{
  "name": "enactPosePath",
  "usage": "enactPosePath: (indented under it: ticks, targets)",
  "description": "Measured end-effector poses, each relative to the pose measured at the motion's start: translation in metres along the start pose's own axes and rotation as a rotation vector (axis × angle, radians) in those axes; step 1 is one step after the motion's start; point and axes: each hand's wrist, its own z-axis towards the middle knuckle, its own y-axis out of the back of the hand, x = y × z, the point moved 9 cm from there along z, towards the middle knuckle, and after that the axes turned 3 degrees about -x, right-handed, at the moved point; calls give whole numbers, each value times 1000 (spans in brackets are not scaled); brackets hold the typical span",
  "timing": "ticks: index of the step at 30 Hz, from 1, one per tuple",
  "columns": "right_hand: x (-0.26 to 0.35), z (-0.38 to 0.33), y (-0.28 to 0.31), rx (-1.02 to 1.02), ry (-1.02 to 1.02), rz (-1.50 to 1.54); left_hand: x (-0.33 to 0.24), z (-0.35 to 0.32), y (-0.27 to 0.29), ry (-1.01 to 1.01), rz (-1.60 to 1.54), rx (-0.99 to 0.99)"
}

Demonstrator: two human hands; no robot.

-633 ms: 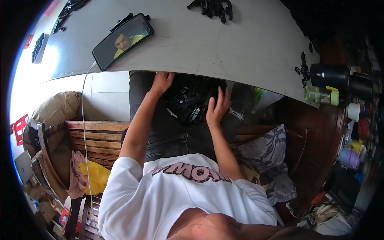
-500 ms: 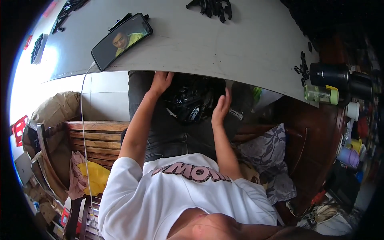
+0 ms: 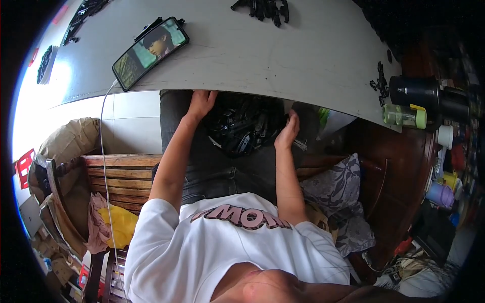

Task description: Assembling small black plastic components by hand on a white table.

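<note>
One grey table (image 3: 283, 55) fills the upper frame, its far corners cut off by the fisheye rim. One wooden bench (image 3: 121, 177) shows at lower left. One heap of black plastic parts (image 3: 240, 126) lies in the person's lap at centre, half hidden under the table edge; single pieces cannot be counted. One phone (image 3: 150, 52) lies at upper left. The left hand (image 3: 200, 103) rests spread on the heap's left rim. The right hand (image 3: 287, 134), loosely open and gripping nothing, now presses the heap's right side, lower than before.
</note>
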Motion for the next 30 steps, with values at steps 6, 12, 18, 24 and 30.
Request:
enactPosePath:
  ticks: [6,12,18,24,30]
  targets:
    - [-15,12,7,69,44,-28,-13,0,3,-66,125,-13]
    - [12,-4,-5,-1,267,-472,-12,0,6,-42,66,-7]
    - [13,-1,-1,-101,204,-496,-9,4,4,-17,73,26]
    - [-2,9,12,-97,76,-399,-20,3,8,-63,109,-25]
    - [-20,18,22,-177,-103,-89,-15,0,4,-9,83,21]
